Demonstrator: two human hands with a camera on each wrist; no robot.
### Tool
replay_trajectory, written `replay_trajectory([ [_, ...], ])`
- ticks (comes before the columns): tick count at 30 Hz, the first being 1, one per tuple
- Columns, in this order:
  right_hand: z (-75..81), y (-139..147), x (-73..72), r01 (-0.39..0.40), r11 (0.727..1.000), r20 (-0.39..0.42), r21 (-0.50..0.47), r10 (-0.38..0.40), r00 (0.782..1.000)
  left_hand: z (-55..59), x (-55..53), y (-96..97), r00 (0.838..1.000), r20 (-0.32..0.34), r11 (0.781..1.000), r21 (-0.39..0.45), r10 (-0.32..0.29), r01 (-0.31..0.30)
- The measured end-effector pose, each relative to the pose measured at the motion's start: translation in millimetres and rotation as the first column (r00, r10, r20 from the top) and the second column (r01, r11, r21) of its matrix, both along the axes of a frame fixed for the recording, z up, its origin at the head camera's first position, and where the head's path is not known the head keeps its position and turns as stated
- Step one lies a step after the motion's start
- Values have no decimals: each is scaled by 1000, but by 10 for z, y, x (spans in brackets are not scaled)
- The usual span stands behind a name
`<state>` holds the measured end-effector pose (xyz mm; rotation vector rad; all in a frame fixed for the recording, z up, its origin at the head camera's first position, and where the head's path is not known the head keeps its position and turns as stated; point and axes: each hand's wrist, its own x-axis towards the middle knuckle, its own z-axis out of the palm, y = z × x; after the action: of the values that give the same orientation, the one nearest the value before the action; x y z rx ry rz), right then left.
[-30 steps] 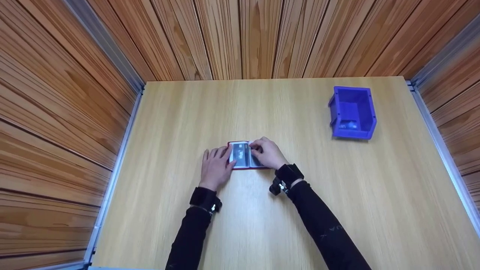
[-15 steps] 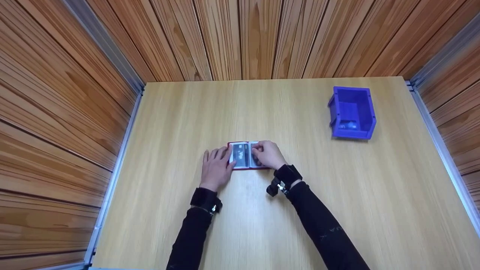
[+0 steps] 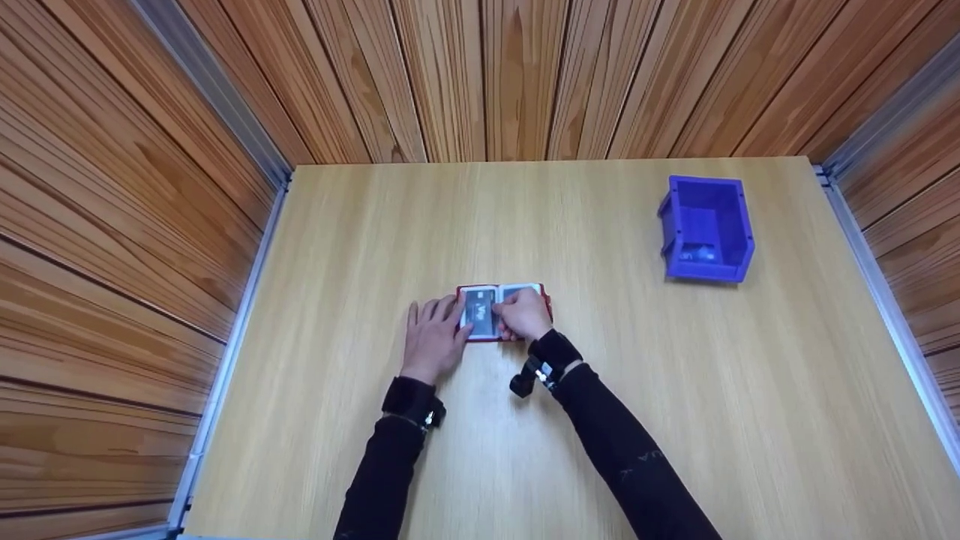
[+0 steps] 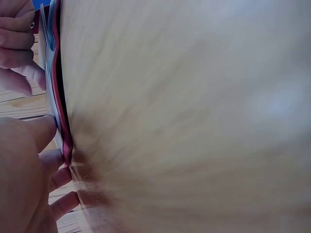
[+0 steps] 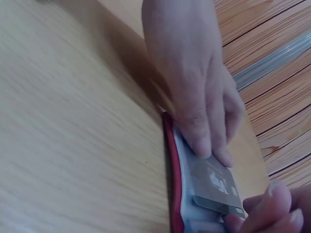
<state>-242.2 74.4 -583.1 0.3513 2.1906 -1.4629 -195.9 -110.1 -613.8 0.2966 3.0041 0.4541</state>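
The premises present as a purpose-built work booth, of lab or test-bay type. Grounds: a pale wood-grain table (image 3: pixel 480 457) bounded at back and both sides by plank-patterned panels (image 3: pixel 517 82); metal framing (image 3: pixel 216 86) at corners and side edges; one open-fronted blue parts bin (image 3: pixel 705 272); wrist-worn recording gear (image 3: pixel 521 385).

We see a plastic card (image 5: pixel 218 182), a smooth plastic storage bin (image 3: pixel 705 272) and a softly glossy wood-grain desk (image 3: pixel 480 435).
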Motion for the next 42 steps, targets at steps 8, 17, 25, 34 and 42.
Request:
replay_trajectory([
  [8,-59,-88,22,78,985,-87,154,-65,994,4,23,1,1000,-10,1000,19,-7,7],
  [17,-58,-76,14,93,985,-92,144,-81,993,4,11,17,1000,-10,1000,9,2,-2],
  [25,-42,-14,-6,91,985,-54,144,-84,995,13,13,23,1000,-3,1000,-6,12,-12],
  [34,-31,210,-20,117,992,21,39,-117,993,17,30,13,1000,-11,1000,-2,13,-13],
  [42,20,445,-2,135,987,51,-89,-131,990,26,21,29,1000,18,1000,-18,14,-14],
])
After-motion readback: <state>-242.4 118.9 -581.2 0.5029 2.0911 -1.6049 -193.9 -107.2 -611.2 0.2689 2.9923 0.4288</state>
